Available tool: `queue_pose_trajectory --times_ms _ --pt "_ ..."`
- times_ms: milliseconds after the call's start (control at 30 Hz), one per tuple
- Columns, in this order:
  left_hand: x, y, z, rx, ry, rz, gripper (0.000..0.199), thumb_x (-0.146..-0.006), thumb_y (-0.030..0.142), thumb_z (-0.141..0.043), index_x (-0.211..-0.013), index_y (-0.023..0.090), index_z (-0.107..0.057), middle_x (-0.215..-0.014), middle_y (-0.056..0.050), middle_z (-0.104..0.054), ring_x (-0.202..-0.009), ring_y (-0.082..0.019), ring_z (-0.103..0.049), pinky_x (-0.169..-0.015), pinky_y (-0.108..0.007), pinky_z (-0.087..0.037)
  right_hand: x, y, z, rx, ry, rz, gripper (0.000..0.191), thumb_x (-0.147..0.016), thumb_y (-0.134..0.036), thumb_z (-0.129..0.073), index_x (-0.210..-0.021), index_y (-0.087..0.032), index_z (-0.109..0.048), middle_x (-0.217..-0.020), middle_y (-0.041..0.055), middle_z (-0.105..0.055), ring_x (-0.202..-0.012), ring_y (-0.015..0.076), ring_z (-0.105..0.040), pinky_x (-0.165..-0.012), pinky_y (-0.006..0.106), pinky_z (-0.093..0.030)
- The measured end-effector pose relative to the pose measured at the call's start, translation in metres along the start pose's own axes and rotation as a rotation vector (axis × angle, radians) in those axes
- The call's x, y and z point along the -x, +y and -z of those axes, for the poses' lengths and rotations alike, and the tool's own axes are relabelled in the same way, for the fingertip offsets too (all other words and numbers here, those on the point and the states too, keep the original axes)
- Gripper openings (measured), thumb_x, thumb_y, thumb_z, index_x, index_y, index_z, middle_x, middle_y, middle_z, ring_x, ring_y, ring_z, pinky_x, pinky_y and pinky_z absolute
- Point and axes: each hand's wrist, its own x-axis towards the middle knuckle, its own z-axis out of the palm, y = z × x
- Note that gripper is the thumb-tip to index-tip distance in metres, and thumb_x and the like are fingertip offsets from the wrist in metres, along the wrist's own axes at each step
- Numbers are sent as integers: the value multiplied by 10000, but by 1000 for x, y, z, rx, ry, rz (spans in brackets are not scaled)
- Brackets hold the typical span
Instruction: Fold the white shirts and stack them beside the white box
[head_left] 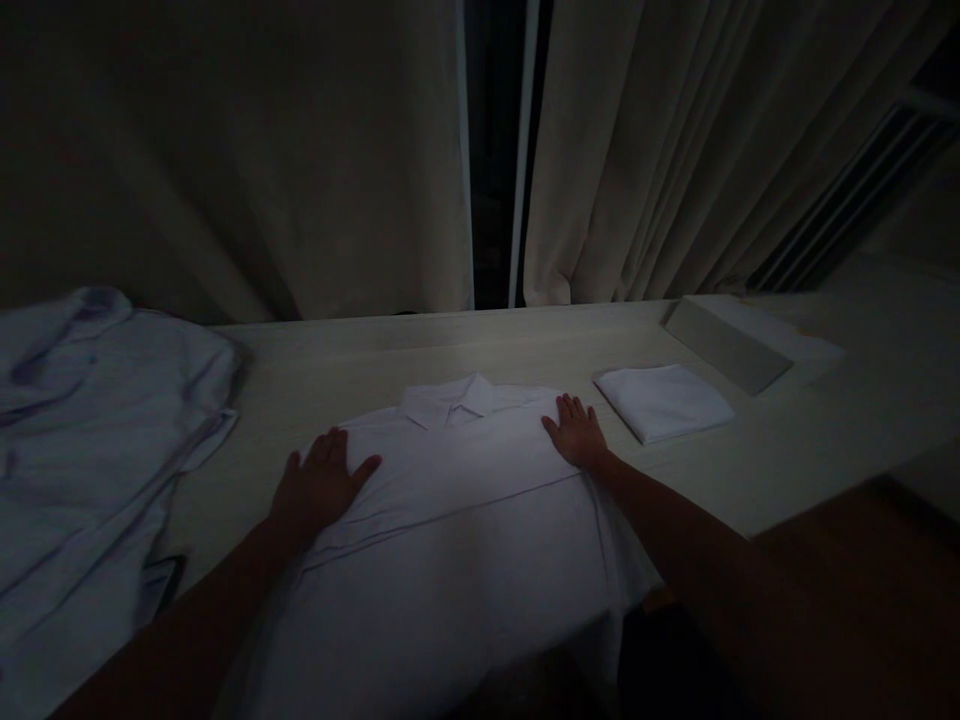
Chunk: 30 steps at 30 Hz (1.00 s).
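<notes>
White shirt (457,560) under left hand (322,482) and right hand (576,430), both spread flat, gripping nothing; could slip from dangling weight tbh.

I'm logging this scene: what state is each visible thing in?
Collared shirt: spread out
White garment, far left: rumpled, unfolded
White cloth: folded flat
Curtains: parted
Pale box: open or shut, cannot tell
Dark-edged object: partly hidden
Left hand: open, on the shirt
Right hand: open, on the shirt

Tan curtains (360,120) hang at 11 and 1 o'clock, with a dark gap (493,150) at 12. A pale box (727,345) sits on the tabletop (705,485) at 3. Brown floor (855,560) shows at 4.
</notes>
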Motion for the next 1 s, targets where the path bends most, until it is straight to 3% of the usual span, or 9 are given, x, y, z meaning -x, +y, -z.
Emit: queue_pose_trajectory --times_ms 300,400,467,567,700,1000 --pt "10 7 8 -30 112 -53 897 -843 684 -218 -1504 77 -229 -1589 -181 -185 -1462 -351 -128 -1134 -572 -147 -6 -5 11 22 -21 38 794 -954 -620 -79 -1530 -84 -186 -1601 143 -101 -1470 306 -32 -1154 539 -34" --pt "11 7 11 -28 81 -73 864 -859 668 -196 -1515 107 -202 -1593 -157 -188 -1467 -327 -127 -1142 -558 -135 -16 -15 19 28 28 187 747 -964 -601 -79 -1541 -135 -167 -1609 91 -87 -1475 265 2 -1167 497 15" --pt "11 6 11 -19 33 -81 841 -862 667 -185 -1515 138 -219 -1586 -142 -224 -1461 -326 -156 -1138 -558 -148 -24 -20 20 -6 -49 233 749 -960 -618 -62 -1542 -161 -179 -1604 79 -138 -1474 253 -59 -1174 478 -27" --pt "7 3 7 -11 -1 -60 866 -851 692 -196 -1510 132 -236 -1574 -154 -252 -1450 -340 -184 -1129 -557 -175 -30 -21 13 -49 -136 218 794 -939 -671 -57 -1543 -170 -178 -1602 78 -147 -1469 265 -102 -1170 485 -83" --pt "-1 1 2 1 3 -47 906 -840 712 -210 -1499 92 -254 -1571 -185 -240 -1442 -353 -199 -1126 -547 -186 -31 -16 4 -50 -103 212 806 -933 -682 -36 -1546 -175 -159 -1608 61 -111 -1473 253 -71 -1173 481 -68" --pt "-23 9 11 61 -21 -84 820 -877 658 -218 -1513 140 -215 -1569 -160 -259 -1448 -361 -174 -1124 -575 -151 -53 -11 2 -26 -82 216 790 -935 -683 -50 -1543 -193 -171 -1604 63 -149 -1468 260 -109 -1169 482 -88"
